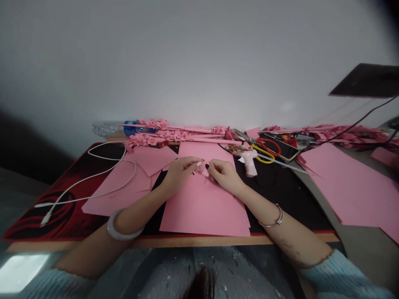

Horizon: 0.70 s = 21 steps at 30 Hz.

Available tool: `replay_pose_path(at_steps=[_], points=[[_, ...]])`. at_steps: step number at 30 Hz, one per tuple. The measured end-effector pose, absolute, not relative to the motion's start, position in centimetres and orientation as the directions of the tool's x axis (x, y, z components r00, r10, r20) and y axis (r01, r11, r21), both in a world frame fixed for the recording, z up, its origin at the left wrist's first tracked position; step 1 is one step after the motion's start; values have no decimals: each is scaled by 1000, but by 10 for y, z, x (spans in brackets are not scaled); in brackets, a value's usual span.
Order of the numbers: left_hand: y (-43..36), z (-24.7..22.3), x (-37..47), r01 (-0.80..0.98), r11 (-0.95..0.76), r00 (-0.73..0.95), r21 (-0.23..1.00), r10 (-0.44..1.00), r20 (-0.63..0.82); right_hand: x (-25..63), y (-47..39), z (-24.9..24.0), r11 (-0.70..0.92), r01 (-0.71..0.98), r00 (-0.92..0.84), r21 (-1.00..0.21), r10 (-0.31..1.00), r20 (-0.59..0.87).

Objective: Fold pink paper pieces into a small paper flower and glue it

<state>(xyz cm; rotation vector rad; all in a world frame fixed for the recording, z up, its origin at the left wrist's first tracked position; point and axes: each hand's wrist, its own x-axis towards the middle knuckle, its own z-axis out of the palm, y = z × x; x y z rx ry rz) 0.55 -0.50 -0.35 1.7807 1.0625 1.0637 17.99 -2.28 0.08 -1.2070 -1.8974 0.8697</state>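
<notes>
Over the middle of the desk, a small folded piece of pink paper is pinched between my two hands. My left hand grips its left side with thumb and finger. On its right side, the thumb and fingertips of my right hand are closed. The piece's exact shape is partly hidden by my fingers. Beneath both hands lies a large pink paper sheet. To the right of my right hand rests a small white-pink glue gun with a lit orange spot.
Scissors with red and yellow handles lie behind the glue gun, near a phone. Pink paper flowers and a plastic bottle line the wall. A white cable loops at left over pink sheets; more sheets lie right.
</notes>
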Motion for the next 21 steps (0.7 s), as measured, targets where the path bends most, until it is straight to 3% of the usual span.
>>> replay_pose_path(at_steps=[3,6,12,21], points=[[-6,-2,3,429,-461,334,777,880,338,180,-22,0,382,527,-280,-760,921,269],[-7,0,3,510,-476,345,716,876,337,180,-23,-1,405,552,-280,-729,913,295],[-10,1,7,477,-469,294,744,882,367,180,-23,-1,407,576,-273,-709,913,303],[-13,2,9,410,-469,369,782,869,328,179,-23,-2,402,571,-271,-716,915,298]])
